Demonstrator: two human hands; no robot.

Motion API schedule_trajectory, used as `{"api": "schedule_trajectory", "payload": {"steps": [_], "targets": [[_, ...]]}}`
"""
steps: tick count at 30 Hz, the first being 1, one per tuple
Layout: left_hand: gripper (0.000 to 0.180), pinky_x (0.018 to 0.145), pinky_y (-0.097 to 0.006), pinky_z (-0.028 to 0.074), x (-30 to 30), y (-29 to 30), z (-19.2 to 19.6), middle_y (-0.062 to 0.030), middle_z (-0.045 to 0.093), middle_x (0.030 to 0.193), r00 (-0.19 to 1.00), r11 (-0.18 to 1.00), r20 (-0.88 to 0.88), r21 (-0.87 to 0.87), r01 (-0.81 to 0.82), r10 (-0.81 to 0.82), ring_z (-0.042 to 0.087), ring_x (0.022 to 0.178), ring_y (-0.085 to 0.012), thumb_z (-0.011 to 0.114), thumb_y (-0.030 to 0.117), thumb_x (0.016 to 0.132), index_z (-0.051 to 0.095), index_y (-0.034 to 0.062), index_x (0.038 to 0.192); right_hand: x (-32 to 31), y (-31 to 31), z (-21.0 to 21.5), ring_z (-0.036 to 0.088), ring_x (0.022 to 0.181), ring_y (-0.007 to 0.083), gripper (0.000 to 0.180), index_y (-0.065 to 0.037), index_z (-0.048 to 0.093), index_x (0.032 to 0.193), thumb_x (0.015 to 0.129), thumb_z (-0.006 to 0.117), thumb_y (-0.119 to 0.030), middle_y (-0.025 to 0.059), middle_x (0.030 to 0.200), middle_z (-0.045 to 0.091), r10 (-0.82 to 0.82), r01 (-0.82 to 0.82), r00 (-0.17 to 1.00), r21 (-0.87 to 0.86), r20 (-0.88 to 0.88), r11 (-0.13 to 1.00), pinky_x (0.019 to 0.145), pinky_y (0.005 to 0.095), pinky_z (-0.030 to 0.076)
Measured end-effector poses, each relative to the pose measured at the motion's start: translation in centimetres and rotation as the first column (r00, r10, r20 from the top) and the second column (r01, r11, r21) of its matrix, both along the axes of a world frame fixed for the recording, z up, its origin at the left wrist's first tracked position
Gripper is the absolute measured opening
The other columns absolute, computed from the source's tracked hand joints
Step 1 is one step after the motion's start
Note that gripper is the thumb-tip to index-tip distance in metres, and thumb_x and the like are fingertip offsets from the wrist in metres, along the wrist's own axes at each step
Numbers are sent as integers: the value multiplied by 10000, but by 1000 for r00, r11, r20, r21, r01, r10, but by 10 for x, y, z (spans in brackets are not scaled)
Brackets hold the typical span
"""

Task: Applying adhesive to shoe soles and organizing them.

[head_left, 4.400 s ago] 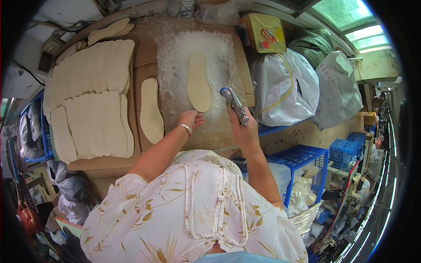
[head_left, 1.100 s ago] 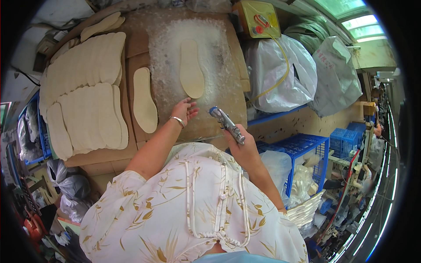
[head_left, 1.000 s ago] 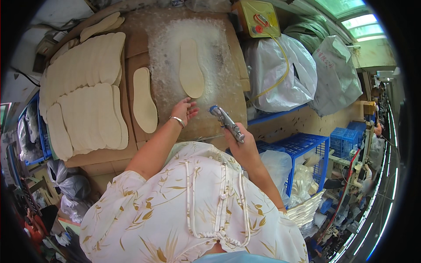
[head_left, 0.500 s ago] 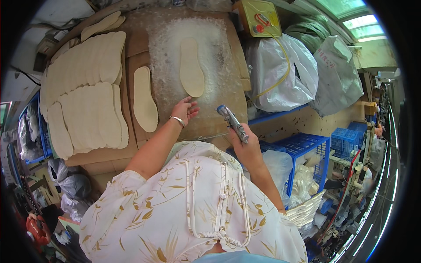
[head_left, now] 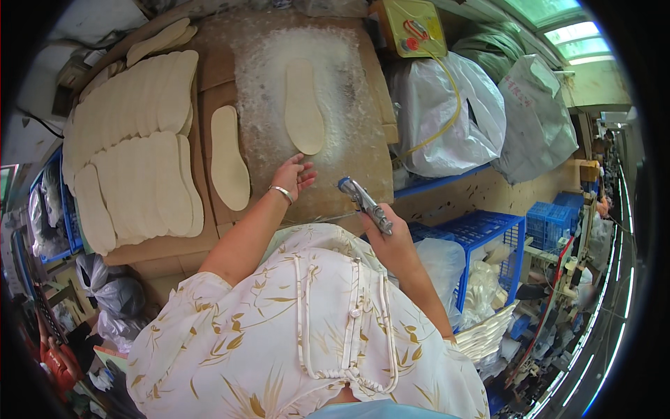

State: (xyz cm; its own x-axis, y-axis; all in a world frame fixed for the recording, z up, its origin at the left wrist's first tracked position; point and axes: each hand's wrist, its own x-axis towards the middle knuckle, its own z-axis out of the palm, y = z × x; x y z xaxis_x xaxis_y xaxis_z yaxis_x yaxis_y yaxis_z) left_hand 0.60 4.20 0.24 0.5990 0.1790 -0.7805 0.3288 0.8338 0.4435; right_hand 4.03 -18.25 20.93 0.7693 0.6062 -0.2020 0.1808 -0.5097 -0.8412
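A beige insole (head_left: 304, 105) lies flat on a residue-whitened patch of cardboard, its heel end toward me. Just below that heel is my left hand (head_left: 292, 176), fingers apart and a little bent; the fingertips are at the insole's edge, and I cannot tell if they touch it. My right hand (head_left: 392, 237) is closed round a metal spray gun (head_left: 364, 202), whose blue-rimmed head points up and left toward the insole. A second insole (head_left: 229, 159) lies on the cardboard to the left of the whitened patch. Further left, many more overlap in two rows (head_left: 143, 185).
Brown cardboard (head_left: 349, 181) covers the worktop. At the far right stand a yellow can (head_left: 412, 28) with a yellow hose and white sacks (head_left: 453, 115). Blue plastic crates (head_left: 481, 234) and plastic bags are right of my arm. Another person in red (head_left: 59, 363) shows at lower left.
The spray gun's head has shifted slightly left and down in my right hand. My left hand and the insoles stay nearly where they were.
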Motion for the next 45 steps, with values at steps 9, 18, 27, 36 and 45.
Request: {"api": "schedule_trajectory", "payload": {"steps": [9,18,27,36,45], "targets": [[305,601,-287,558,6,-7,1,-55,605,986,989,989,-15,-1,-147,147,650,762,-206,572,136,898,506,92,1193,26,19,3,583,624,368,194,-22,542,909,889,629,-195,179,669,586,-45,52,993,-56,110,997,572,388,451],[165,537,-250,527,36,-9,2,-51,619,910,950,951,-96,108,-288,298,664,731,-189,637,105,857,548,67,991,27,5,2,474,621,108,246,-11,565,1085,926,595,-196,41,716,537,-106,110,994,164,-32,980,576,269,415],[207,639,-261,515,66,35,104,-37,657,920,942,874,264,381,-301,209,662,793,-140,670,132,831,579,64,1004,31,-14,-30,467,678,74,194,16,609,1002,931,563,-159,9,726,534,-170,174,983,48,-75,984,615,254,414],[137,690,-273,560,1,132,194,-60,655,910,783,837,534,228,-497,320,661,829,-168,633,80,849,596,56,978,45,17,-36,577,792,134,231,34,625,1000,943,542,-174,77,858,655,-55,65,989,71,-135,995,732,289,452],[95,757,-336,561,-187,208,217,-53,641,868,676,572,556,385,-725,483,637,797,-177,597,35,856,589,70,943,49,50,-44,584,777,139,220,34,620,1007,934,536,-156,76,844,652,86,-74,982,75,-166,994,722,293,454]]}}
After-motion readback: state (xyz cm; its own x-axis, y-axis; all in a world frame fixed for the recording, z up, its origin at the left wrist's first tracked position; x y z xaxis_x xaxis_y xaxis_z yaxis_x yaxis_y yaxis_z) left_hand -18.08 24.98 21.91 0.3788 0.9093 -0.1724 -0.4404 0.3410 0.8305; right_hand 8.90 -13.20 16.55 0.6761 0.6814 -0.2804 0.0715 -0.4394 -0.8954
